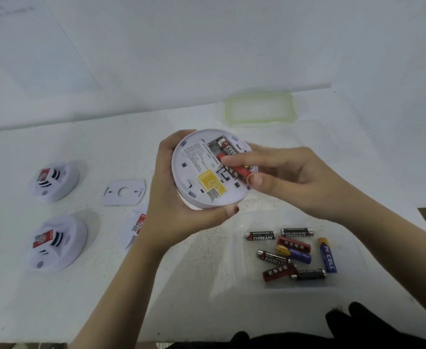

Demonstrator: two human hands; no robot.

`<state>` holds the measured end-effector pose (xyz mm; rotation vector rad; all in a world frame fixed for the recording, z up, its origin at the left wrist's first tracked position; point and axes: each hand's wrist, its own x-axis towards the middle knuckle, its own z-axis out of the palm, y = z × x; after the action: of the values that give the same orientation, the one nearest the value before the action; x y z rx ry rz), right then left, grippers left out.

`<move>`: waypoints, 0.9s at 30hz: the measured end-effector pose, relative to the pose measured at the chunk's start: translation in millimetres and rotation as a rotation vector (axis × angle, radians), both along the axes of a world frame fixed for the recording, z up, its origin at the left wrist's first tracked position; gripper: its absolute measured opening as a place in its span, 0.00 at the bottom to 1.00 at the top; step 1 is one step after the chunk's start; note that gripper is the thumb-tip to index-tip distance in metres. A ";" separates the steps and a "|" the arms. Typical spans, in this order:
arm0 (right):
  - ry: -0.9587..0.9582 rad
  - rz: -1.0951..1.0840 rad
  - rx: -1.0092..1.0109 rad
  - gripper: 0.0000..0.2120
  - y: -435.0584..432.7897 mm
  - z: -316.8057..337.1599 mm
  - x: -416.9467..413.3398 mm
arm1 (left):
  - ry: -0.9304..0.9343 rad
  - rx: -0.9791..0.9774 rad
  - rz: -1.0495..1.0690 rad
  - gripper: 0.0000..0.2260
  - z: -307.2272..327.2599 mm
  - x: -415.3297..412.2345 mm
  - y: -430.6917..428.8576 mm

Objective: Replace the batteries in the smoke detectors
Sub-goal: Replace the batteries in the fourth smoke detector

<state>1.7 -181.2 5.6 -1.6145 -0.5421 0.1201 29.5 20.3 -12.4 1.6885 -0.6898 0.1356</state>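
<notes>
My left hand (179,205) grips a white round smoke detector (199,177) with its back turned up, above the table. Its battery bay is uncovered and a black Eveready battery (228,148) lies in it. My right hand (280,177) pinches a red battery (237,171) between forefinger and thumb, lying across the bay beside the black one. Several loose batteries (292,253), black, red and blue, lie in a clear box (307,285) at the lower right.
Two white smoke detectors (54,181) (56,241) stand at the left. A white mounting plate (124,192) lies beside them, and a third detector (136,227) is partly hidden behind my left wrist. A green-rimmed clear lid (259,108) lies at the back.
</notes>
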 end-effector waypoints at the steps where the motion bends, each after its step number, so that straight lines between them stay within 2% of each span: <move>1: 0.050 0.017 0.059 0.17 2.0 0.3 -1.7 | 0.000 0.005 -0.018 0.39 1.2 -1.1 -0.5; 7: 0.224 -0.045 0.185 0.15 9.0 4.4 -4.7 | 0.049 -0.016 -0.121 0.38 1.8 -5.8 3.9; 14: 0.298 -0.091 0.139 0.18 29.7 10.2 -5.6 | 0.046 0.028 -0.094 0.40 3.3 -10.0 22.2; 21: 0.372 -0.145 0.076 0.16 62.7 7.9 2.2 | -0.013 0.161 0.004 0.44 3.6 -12.2 53.1; 27: 0.397 -0.122 0.070 0.16 102.0 13.9 10.2 | 0.022 0.166 0.051 0.45 8.5 -8.5 92.0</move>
<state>11.9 -79.2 19.5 -1.5001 -0.1395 0.3191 21.0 112.3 -3.9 1.8646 -0.6565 0.0983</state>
